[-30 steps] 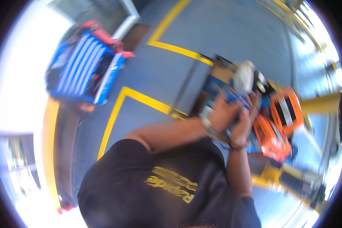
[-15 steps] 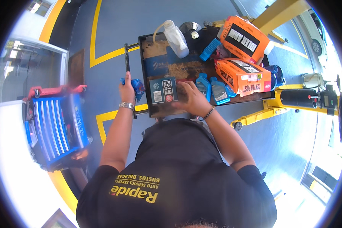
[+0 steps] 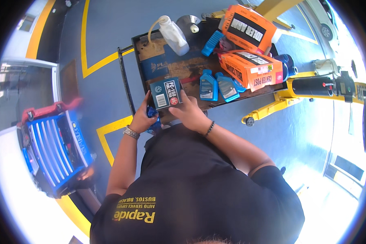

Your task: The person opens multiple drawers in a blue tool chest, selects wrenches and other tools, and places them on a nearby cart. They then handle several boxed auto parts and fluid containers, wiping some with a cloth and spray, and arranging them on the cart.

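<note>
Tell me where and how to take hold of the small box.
Probably by its left and right sides, coming from the near edge of the cart: the box is straight-sided with a flat face up, and the left hand and right hand are close to those sides.

I have the right hand point(image 3: 190, 117) gripping a small dark box point(image 3: 165, 92) by its right end. The left hand's point(image 3: 141, 120) fingertips touch its left edge, crumpled blue wrap point(image 3: 153, 113) held by its thumb. Right of the right fingers I see blue bottles point(image 3: 208, 87), then orange boxes point(image 3: 254, 75); beyond the fingers, a white jug point(image 3: 174, 37).
</note>
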Action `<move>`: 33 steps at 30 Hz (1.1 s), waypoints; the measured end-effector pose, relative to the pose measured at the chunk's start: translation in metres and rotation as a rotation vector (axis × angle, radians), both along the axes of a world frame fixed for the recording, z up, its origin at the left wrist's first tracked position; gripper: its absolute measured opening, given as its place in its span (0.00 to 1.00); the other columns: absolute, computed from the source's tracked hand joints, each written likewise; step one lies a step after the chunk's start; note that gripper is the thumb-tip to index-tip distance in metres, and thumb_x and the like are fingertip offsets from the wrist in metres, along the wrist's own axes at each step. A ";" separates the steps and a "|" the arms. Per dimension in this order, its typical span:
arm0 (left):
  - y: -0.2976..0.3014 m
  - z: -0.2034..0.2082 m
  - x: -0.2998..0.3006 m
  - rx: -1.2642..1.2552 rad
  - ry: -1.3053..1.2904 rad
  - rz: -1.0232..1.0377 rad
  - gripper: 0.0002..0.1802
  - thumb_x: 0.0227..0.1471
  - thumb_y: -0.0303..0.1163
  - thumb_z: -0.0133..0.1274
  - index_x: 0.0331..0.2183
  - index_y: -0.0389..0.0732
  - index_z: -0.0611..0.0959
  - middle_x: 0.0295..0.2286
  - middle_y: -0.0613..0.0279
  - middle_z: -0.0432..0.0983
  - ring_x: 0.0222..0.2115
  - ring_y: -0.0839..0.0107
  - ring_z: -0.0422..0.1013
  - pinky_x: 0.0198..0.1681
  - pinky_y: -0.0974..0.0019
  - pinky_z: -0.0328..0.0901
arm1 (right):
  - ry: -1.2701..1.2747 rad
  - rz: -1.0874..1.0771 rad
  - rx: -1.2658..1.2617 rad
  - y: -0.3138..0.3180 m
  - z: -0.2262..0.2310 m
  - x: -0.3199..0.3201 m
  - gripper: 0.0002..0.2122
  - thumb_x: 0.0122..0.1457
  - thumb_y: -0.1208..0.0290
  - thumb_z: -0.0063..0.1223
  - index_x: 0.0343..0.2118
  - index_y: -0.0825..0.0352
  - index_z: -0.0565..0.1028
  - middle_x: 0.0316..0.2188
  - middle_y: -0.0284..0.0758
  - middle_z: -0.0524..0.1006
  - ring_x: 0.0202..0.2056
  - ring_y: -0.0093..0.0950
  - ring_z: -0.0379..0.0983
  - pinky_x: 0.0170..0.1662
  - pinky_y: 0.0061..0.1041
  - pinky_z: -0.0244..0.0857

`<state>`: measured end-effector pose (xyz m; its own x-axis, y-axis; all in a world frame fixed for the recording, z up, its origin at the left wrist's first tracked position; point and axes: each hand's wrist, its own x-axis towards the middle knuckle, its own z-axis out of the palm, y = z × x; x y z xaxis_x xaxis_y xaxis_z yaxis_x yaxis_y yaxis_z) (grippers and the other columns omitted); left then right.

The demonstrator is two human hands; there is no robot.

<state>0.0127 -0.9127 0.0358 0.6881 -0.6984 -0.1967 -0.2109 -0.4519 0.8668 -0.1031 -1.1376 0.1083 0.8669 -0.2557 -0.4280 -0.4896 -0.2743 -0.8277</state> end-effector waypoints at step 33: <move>-0.058 -0.016 -0.044 -0.089 -0.343 0.540 0.71 0.45 0.33 0.70 0.71 0.32 0.35 0.58 0.37 0.70 0.55 0.47 0.73 0.60 0.54 0.66 | 0.026 -0.137 1.452 -0.013 -0.004 0.038 0.10 0.69 0.62 0.56 0.47 0.61 0.73 0.34 0.37 0.81 0.35 0.31 0.80 0.42 0.37 0.74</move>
